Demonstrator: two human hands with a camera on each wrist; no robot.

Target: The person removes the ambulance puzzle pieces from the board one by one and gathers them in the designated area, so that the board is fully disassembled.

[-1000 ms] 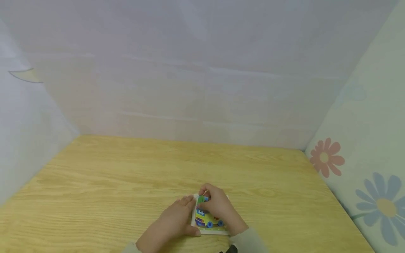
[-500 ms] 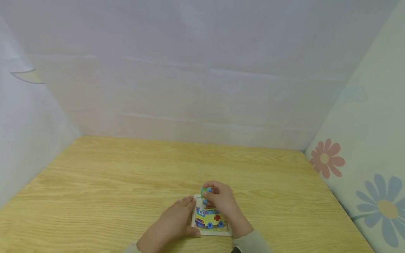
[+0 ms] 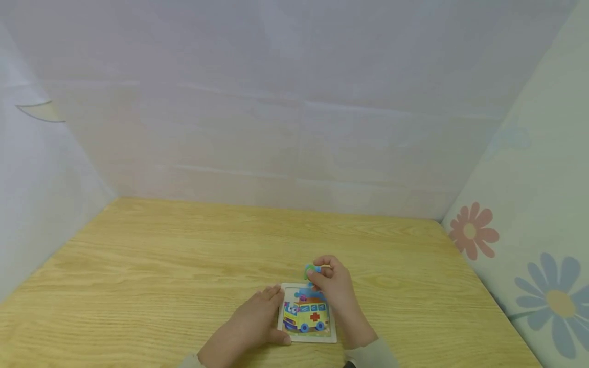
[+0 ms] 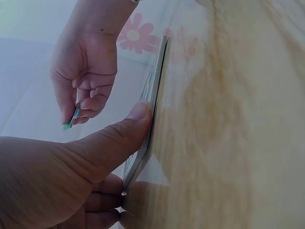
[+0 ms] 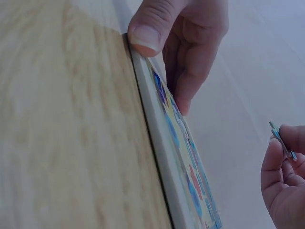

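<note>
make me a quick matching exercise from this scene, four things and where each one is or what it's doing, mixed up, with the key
1. left hand
2. right hand
3. puzzle board
4. pink flower

A. shows a yellow ambulance
B. on the right wall
C. pinching a puzzle piece
D. at the puzzle board's left edge

Pairs: 1-D, 2-C, 3-A, 4-B

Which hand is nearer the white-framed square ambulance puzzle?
Left. The left hand touches the puzzle at its left side; the right hand is raised off it, apart, pinching a small green-and-blue jigsaw piece.
</note>
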